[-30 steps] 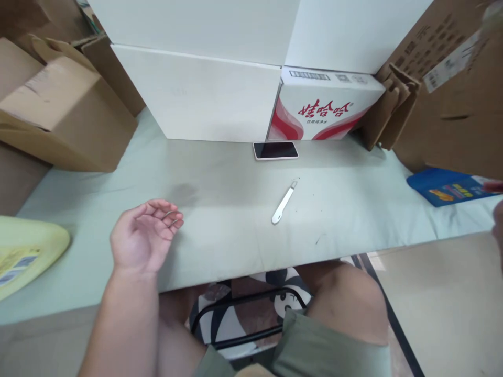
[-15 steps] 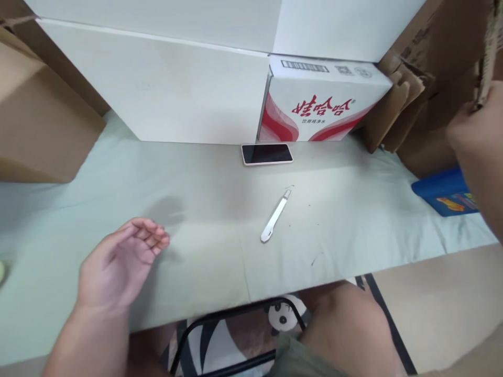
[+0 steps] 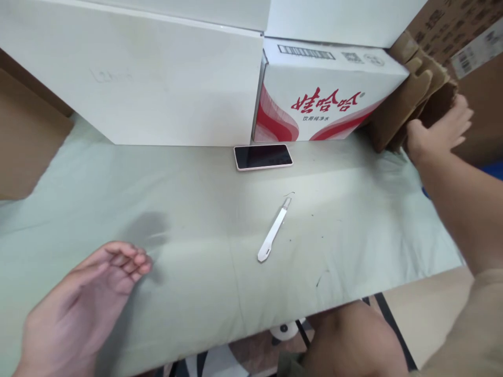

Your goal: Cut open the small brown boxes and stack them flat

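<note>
My left hand [image 3: 88, 298] rests low over the left of the table, palm up, fingers loosely curled and apart, with nothing in it. At the far right my right hand [image 3: 442, 128] reaches to folded brown cardboard pieces [image 3: 408, 99]. Its thumb and fingers are spread at their torn edge, and it does not appear to grip them. A slim white utility knife [image 3: 272, 233] lies on the table between my hands, tip pointing away from me. Behind it a phone [image 3: 263, 157] lies flat, screen up and dark.
A white carton with red lettering [image 3: 314, 107] and a large plain white box [image 3: 165, 84] stand along the back. A brown box [image 3: 27, 131] stands left, another [image 3: 479, 68] right. Pale green cloth [image 3: 196, 220] covers the table, with small dark scraps near the knife.
My right hand has left the upright cardboard edge at the far right and moved left to the folded pieces, fingers spreading. My left hand shifts down and left in view as the camera moves.
</note>
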Demonstrator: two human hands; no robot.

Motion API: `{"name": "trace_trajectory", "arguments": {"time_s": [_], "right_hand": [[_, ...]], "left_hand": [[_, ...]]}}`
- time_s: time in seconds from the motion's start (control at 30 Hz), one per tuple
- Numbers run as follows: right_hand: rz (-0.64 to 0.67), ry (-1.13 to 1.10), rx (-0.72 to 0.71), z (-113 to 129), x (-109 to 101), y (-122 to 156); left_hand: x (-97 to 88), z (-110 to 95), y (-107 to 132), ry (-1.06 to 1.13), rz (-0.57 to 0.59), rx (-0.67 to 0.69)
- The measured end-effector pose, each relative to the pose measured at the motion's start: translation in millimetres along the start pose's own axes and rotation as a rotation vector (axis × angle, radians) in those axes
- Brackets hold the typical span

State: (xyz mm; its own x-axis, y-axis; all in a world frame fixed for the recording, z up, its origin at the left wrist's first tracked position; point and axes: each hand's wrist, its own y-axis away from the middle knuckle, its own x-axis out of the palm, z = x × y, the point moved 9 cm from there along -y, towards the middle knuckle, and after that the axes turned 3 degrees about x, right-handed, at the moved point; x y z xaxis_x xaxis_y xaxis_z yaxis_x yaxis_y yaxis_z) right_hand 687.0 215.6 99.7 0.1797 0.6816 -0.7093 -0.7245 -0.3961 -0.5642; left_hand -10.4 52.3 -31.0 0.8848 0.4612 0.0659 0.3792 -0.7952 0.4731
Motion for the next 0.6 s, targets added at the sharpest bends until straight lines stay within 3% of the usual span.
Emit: {"name": "trace_trajectory", "arguments": {"time_s": [0.07,0.13,0.27,0.43,0.6], "right_hand": [[0.001,0.004,0.184,-8,11,8],[0.037,-0.103,0.233,-10,23,12],[0.086,-0.35,0.126,-12,36,16],[0.274,-0.382,0.111,-18,68,25],[0.235,-0.359,0.161,-12,73,4]], "left_hand": [[2.4,0,0,-0.012,0.006,0.004],[4.7,1,0,-0.02,0.009,0.0],[7.2,-1,0,-0.023,0.012,-0.014],[5.7,3,-2,-0.003,0.022,-0.022],[5.7,8,-6,0.033,0.001,-0.051]]}}
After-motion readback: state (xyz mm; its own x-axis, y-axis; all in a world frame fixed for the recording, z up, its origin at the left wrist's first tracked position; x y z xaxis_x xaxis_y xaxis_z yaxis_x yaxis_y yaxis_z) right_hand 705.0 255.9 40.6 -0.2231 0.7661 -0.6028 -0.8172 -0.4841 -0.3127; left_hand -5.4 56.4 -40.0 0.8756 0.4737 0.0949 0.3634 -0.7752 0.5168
